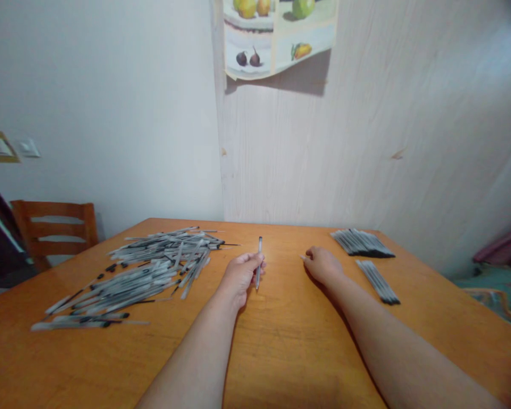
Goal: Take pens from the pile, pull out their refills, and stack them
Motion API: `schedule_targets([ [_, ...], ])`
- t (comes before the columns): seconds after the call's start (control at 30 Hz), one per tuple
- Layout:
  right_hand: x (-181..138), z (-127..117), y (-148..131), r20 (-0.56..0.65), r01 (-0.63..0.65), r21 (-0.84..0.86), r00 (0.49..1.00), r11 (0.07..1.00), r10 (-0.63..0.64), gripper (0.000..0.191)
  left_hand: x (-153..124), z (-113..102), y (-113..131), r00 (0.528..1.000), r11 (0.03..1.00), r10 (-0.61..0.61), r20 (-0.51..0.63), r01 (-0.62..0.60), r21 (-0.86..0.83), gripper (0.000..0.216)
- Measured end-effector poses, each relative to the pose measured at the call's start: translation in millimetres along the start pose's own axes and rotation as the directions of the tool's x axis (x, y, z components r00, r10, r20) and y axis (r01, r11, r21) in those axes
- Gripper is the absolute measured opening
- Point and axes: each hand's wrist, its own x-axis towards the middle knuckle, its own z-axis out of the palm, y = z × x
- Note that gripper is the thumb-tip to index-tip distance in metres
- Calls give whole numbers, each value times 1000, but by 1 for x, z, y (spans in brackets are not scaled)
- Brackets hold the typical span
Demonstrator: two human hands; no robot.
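Note:
My left hand [242, 275] is closed around a clear pen [259, 261], held almost upright over the middle of the table, its dark end up and its narrow tip down. To the right, my right hand [322, 264] rests low over the table, fingers curled. A small pale tip shows at its fingertips; whether that is a held part or a finger cannot be made out. Left of my hands lies a loose pile of clear pen barrels [136, 281], mixed with thin dark refills. Several small black caps [111, 267] lie by the pile's left side.
On the table's right side, a wide row of pens [360, 241] lies side by side, with a smaller row of pens [377, 281] nearer me. The wooden table [281, 352] meets the wall at the back. A wooden chair [57, 227] stands at the far left.

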Motion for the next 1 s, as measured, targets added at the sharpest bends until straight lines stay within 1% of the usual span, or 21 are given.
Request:
schedule_targets([
  [0.07,-2,-2,0,17,-38,22,999,999,38,26,0,0,1,1000,1000,17,-7,-17,-7,33],
  [0.17,-4,-4,-1,22,-44,78,999,996,42,20,0,0,3,999,999,27,-22,-28,-24,30],
  [0.27,-8,-3,-10,35,-16,193,999,981,10,17,2,-2,5,998,997,34,-61,-37,-62,26],
  [0.33,-14,1,-24,68,18,307,997,952,-41,19,4,-4,6,993,994,37,-113,-49,-100,24],
  [0.4,-24,6,-43,124,39,436,987,899,-103,23,6,-6,8,984,987,47,-171,-72,-141,22],
  [0.5,-43,11,-74,192,38,593,963,804,-188,23,9,-10,11,968,971,82,-237,-131,-200,25],
  [0.53,-49,10,-82,216,21,658,952,753,-216,21,9,-11,11,962,964,97,-256,-154,-215,27],
  [0.57,-54,9,-89,272,-59,781,928,622,-254,19,10,-12,12,955,957,113,-275,-178,-227,29],
  [0.6,-59,7,-94,312,-129,845,907,519,-282,18,11,-13,12,947,951,128,-295,-202,-236,31],
  [0.67,-66,3,-101,369,-239,892,875,385,-314,16,12,-14,13,933,940,149,-328,-236,-246,33],
  [0.7,-68,2,-102,388,-270,893,866,360,-314,16,13,-15,12,927,938,155,-342,-247,-244,33],
  [0.8,-71,0,-104,422,-316,885,854,342,-305,16,15,-15,12,912,940,170,-372,-264,-217,33],
  [1.0,-72,4,-107,430,-335,887,850,317,-305,16,16,-14,10,906,941,195,-375,-280,-188,29],
])
